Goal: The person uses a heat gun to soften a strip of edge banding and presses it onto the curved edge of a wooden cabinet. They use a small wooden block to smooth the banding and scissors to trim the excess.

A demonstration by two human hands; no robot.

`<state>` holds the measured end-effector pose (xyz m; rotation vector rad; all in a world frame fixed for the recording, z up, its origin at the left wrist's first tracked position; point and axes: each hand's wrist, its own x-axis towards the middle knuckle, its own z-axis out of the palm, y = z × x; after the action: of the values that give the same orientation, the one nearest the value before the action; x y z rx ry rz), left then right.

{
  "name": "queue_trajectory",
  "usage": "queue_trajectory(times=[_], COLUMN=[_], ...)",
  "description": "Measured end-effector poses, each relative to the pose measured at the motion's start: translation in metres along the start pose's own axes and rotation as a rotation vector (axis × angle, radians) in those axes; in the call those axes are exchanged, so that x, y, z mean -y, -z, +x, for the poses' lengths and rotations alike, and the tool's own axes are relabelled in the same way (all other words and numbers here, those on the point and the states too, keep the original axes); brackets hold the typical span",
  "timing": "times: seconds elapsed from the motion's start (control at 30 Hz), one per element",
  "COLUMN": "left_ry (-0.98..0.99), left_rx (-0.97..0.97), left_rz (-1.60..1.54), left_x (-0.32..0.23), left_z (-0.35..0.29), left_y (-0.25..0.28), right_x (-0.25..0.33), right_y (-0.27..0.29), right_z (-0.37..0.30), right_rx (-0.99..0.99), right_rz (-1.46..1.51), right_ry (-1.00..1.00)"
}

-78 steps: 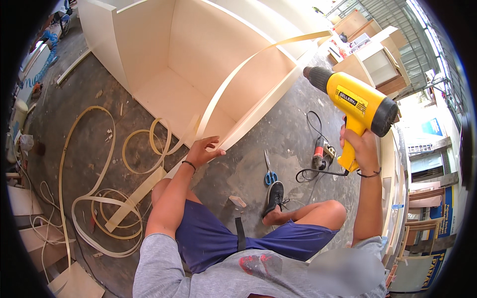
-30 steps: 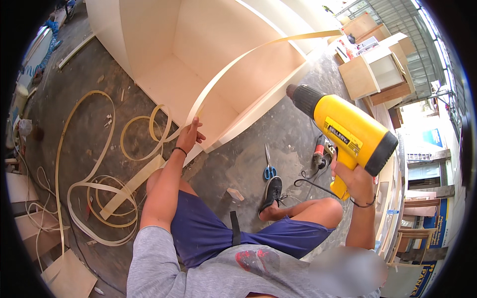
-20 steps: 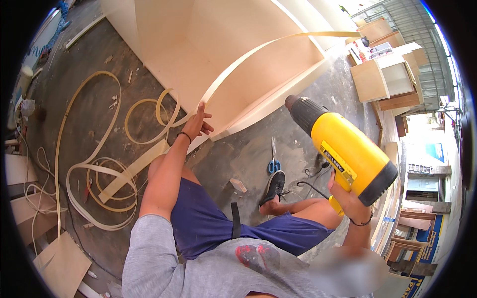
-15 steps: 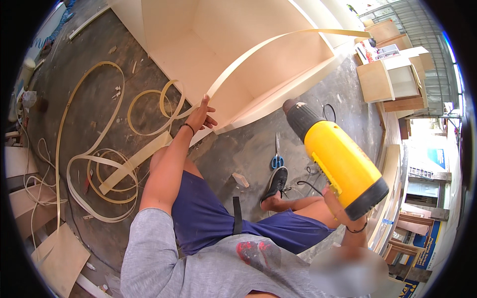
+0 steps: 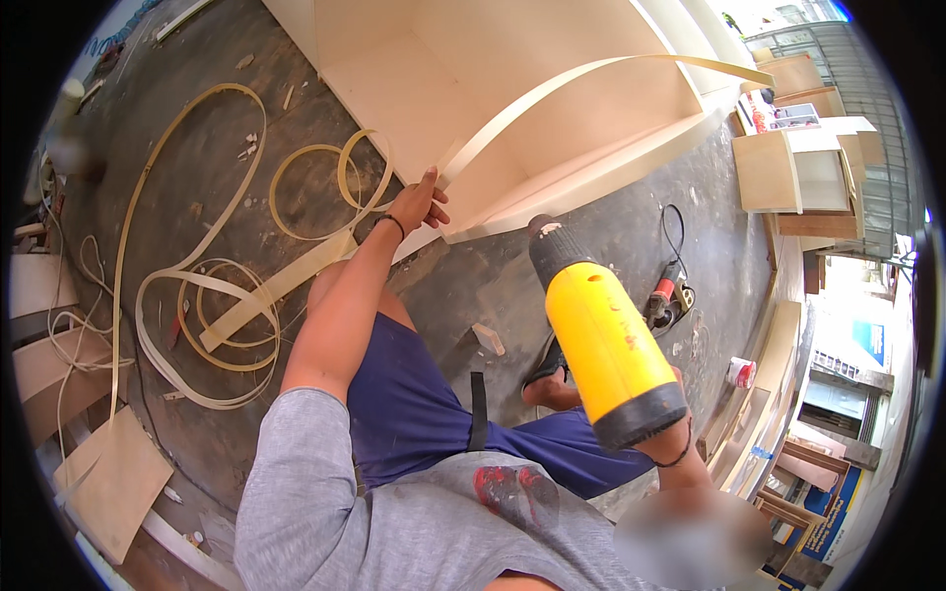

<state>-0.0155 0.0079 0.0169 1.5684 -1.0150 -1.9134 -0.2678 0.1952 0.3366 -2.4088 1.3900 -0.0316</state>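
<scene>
My left hand is at the near corner of a pale open cabinet, its fingers partly curled around the end of a long cream edge-banding strip. From there the strip arches over the cabinet's opening to the far right, and loose coils of banding lie on the floor to the left. My right hand, mostly hidden behind a yellow and black heat gun, grips it. The gun's dark nozzle points up toward the cabinet's front edge, apart from it.
A red angle grinder with a cord lies on the floor right of the heat gun. A wood offcut sits between my legs. Beyond the grinder are a small red and white can and small wooden cabinets. White cables run at the left.
The heat gun has swung left and nearer the cabinet, now covering the scissors and part of my shoe. The view has shifted, bringing the grinder into sight. My left hand stays at the strip.
</scene>
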Motion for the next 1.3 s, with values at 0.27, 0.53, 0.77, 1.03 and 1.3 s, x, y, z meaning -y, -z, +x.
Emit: queue_trajectory(times=[0.27,0.53,0.77,1.03,1.3], left_ry=[-0.06,-0.08,-0.113,-0.12,-0.13], left_rx=[-0.055,-0.097,-0.112,-0.122,-0.135], left_rz=[0.02,0.005,-0.008,-0.017,-0.057], left_x=[0.001,0.001,0.001,-0.001,-0.003], left_z=[0.001,0.0,-0.003,-0.004,-0.012], left_y=[-0.002,-0.001,-0.002,-0.003,-0.001], right_x=[-0.003,-0.018,-0.028,-0.045,-0.054], right_y=[-0.049,-0.092,-0.137,-0.192,-0.227], right_z=[0.023,0.048,0.075,0.093,0.105], right_rx=[0.052,0.251,0.304,0.269,0.323], right_rz=[0.06,-0.051,-0.071,-0.05,-0.076], right_ry=[-0.177,-0.224,-0.213,-0.15,-0.146])
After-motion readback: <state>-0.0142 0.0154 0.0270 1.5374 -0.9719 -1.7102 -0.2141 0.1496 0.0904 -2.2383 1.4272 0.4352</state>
